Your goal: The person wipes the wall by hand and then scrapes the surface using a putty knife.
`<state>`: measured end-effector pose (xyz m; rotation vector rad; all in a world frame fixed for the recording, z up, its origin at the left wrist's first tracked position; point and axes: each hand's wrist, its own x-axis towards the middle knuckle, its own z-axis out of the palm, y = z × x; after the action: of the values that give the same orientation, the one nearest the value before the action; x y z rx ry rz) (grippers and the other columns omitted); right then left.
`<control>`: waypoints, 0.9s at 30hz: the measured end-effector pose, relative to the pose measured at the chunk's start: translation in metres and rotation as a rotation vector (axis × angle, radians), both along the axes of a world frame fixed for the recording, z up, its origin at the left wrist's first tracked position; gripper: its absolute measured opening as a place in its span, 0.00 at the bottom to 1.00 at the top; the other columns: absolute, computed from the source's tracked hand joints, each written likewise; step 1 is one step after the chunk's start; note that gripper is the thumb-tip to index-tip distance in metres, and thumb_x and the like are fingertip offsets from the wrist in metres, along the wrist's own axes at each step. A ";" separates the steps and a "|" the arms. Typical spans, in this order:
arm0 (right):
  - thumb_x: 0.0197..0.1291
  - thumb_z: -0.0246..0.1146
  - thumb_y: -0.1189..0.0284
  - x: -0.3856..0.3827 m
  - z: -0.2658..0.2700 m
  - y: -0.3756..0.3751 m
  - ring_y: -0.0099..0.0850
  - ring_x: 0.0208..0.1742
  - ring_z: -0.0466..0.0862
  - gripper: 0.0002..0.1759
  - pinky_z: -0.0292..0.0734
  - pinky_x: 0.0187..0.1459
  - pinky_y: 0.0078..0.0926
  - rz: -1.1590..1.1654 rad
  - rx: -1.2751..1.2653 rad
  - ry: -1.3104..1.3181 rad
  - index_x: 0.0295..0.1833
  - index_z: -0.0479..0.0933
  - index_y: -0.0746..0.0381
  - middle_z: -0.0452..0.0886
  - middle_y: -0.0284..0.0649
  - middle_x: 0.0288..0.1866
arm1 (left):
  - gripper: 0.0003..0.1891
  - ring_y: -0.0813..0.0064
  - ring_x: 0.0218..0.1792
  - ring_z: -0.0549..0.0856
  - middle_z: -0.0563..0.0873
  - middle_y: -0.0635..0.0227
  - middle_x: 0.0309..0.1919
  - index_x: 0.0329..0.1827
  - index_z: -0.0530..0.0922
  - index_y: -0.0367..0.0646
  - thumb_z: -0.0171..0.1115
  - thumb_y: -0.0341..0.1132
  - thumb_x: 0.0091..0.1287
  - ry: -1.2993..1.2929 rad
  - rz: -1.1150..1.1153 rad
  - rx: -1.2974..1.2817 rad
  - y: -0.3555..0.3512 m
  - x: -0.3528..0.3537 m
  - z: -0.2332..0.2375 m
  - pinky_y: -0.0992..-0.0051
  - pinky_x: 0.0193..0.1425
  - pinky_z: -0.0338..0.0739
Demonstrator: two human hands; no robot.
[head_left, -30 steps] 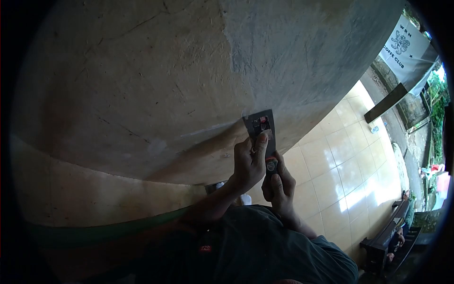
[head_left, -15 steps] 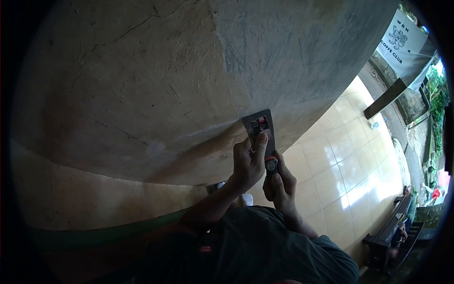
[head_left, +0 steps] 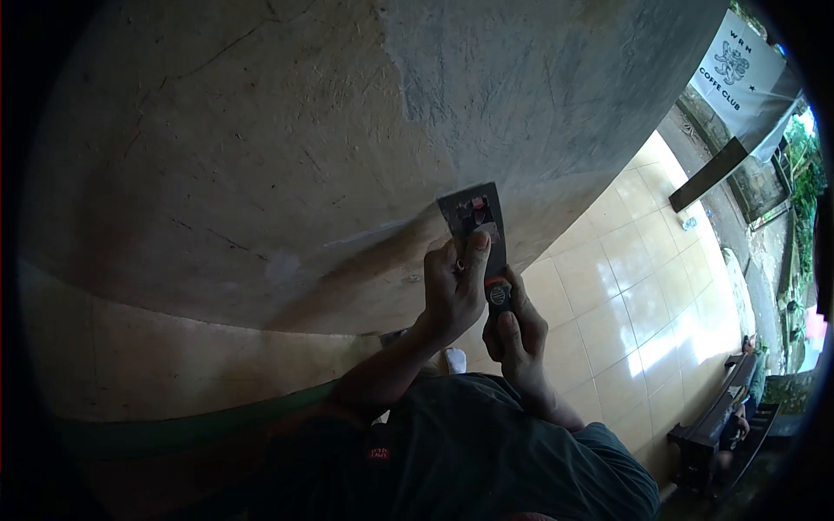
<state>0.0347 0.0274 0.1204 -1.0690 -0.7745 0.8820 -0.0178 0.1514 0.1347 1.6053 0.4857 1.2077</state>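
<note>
We saw a semi-open porch or terrace, perhaps of a café: glossy cream floor tiles point(head_left: 647, 308) beside a worn, cracked wall point(head_left: 304, 156), a dark wooden bench point(head_left: 717, 417), a white banner point(head_left: 738, 69) reading "COFFE CLUB", and daylit greenery point(head_left: 804, 174) outside.

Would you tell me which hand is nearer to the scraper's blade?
Left. The left hand has its thumb on the blade, while the right hand is farther back, around the handle.

Relative to the wall point(head_left: 287, 148): its surface is matt and rough (scratched, finely cracked); beside it, glossy, smooth floor tiles point(head_left: 599, 286); against it, a dull metal blade point(head_left: 472, 204); below it, a soft, matt cloth shirt point(head_left: 504, 443).
</note>
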 end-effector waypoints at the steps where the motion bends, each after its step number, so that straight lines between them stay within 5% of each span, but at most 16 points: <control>1: 0.72 0.50 0.66 -0.002 -0.002 -0.003 0.15 0.24 0.66 0.30 0.62 0.27 0.15 0.006 -0.024 0.004 0.74 0.53 0.68 0.70 0.30 0.31 | 0.16 0.85 0.14 0.67 0.70 0.73 0.12 0.32 0.76 0.36 0.51 0.38 0.75 -0.006 0.026 -0.004 -0.001 0.000 -0.003 0.76 0.18 0.56; 8: 0.72 0.50 0.65 0.007 0.014 0.009 0.14 0.24 0.65 0.30 0.60 0.25 0.15 0.028 0.060 0.011 0.74 0.54 0.67 0.72 0.32 0.35 | 0.15 0.87 0.17 0.69 0.73 0.71 0.15 0.33 0.77 0.35 0.51 0.37 0.74 -0.030 -0.038 0.033 0.008 0.001 0.030 0.78 0.19 0.58; 14: 0.72 0.50 0.67 0.004 0.004 -0.006 0.14 0.24 0.65 0.29 0.59 0.25 0.14 0.009 -0.011 -0.027 0.74 0.54 0.68 0.72 0.30 0.34 | 0.16 0.86 0.17 0.72 0.76 0.69 0.16 0.33 0.77 0.34 0.52 0.38 0.74 -0.030 -0.012 0.007 0.000 0.003 -0.004 0.78 0.20 0.62; 23: 0.72 0.50 0.68 0.006 0.009 -0.006 0.13 0.24 0.65 0.29 0.60 0.25 0.13 0.036 0.014 0.052 0.74 0.54 0.68 0.72 0.31 0.34 | 0.17 0.84 0.21 0.75 0.79 0.68 0.19 0.33 0.77 0.34 0.51 0.39 0.75 -0.011 0.000 -0.072 -0.007 0.003 0.009 0.77 0.22 0.65; 24: 0.71 0.48 0.59 0.004 0.001 0.001 0.13 0.13 0.62 0.36 0.53 0.16 0.13 -0.024 0.013 -0.054 0.73 0.50 0.73 0.68 0.29 0.19 | 0.17 0.84 0.21 0.75 0.79 0.68 0.19 0.33 0.77 0.34 0.51 0.39 0.75 -0.011 -0.003 -0.065 -0.006 0.005 0.009 0.77 0.22 0.65; 27: 0.71 0.49 0.60 0.004 0.003 0.002 0.13 0.13 0.62 0.35 0.53 0.16 0.13 -0.030 0.017 -0.027 0.73 0.50 0.73 0.67 0.29 0.19 | 0.16 0.84 0.21 0.76 0.80 0.68 0.20 0.34 0.78 0.34 0.51 0.39 0.75 -0.035 0.050 -0.035 -0.005 0.008 0.006 0.77 0.22 0.66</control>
<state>0.0385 0.0299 0.1230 -1.0763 -0.7852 0.8356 -0.0097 0.1468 0.1407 1.5485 0.5250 1.2562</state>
